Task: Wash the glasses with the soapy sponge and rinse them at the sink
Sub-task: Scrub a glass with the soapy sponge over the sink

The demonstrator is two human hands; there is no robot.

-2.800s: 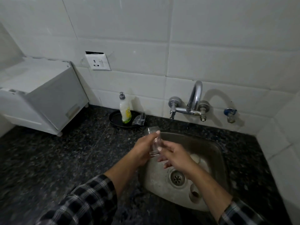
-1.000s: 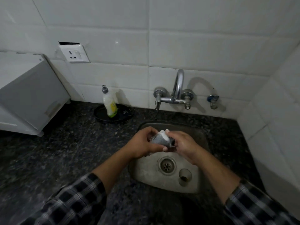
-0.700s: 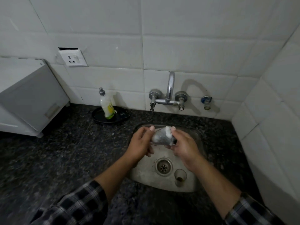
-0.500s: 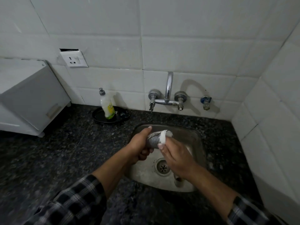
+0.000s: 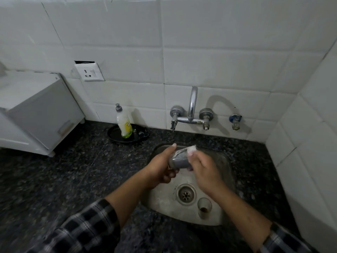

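Over the steel sink (image 5: 223, 161) my left hand (image 5: 160, 167) grips a clear glass (image 5: 179, 161) that lies on its side. A grey sponge fills the inside of the glass, and white foam (image 5: 191, 149) sits at its rim. My right hand (image 5: 204, 170) holds the sponge end at the mouth of the glass, fingers curled. A second glass (image 5: 204, 207) stands upright in the sink basin, right of the drain (image 5: 186, 194).
A chrome wall tap (image 5: 190, 114) hangs above the sink's back edge; no water stream is visible. A soap bottle (image 5: 125, 125) stands in a black dish (image 5: 113, 135) on the dark granite counter (image 5: 63, 179). A white cabinet (image 5: 34, 114) sits at the left. Tiled wall closes the right side.
Earlier I held the bare glass upright in both hands. Since then the sponge has gone into it, the glass has tipped sideways, and my right hand has been working at its mouth.
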